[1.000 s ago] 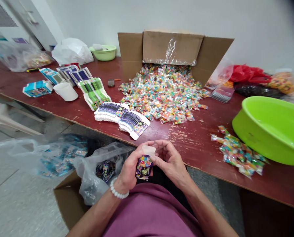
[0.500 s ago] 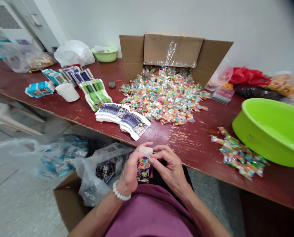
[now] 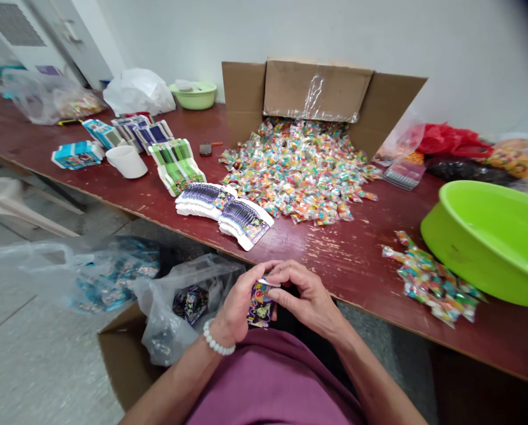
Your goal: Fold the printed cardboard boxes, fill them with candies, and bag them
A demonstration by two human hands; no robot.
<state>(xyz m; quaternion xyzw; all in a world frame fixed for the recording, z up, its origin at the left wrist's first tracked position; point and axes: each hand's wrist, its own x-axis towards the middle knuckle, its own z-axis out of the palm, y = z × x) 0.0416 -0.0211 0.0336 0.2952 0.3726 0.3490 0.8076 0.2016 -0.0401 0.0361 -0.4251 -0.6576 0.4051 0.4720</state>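
Observation:
Just in front of the table edge, a small dark purple printed carton (image 3: pixel 260 307) is held upright over my lap. My left hand (image 3: pixel 237 307), with a white bead bracelet at the wrist, is closed around the carton's left side. The fingers and thumb of my right hand (image 3: pixel 306 295) press on its white top flap (image 3: pixel 268 283), which is folded nearly flat. Closest on the table lie fanned stacks of flat purple cartons (image 3: pixel 246 221). The inside of the carton is hidden.
A large heap of wrapped candies (image 3: pixel 299 171) spills from a cardboard box (image 3: pixel 317 91). A green basin (image 3: pixel 489 236) stands right, beside a smaller candy pile (image 3: pixel 432 280). Green cartons (image 3: pixel 178 165) and a white cup (image 3: pixel 126 162) are left. A plastic bag (image 3: pixel 162 330) with finished-looking purple cartons sits below.
The carton's white top flap, raised before, is now folded down. My right fingers have moved in over the top, closer to my left hand. The view has shifted slightly.

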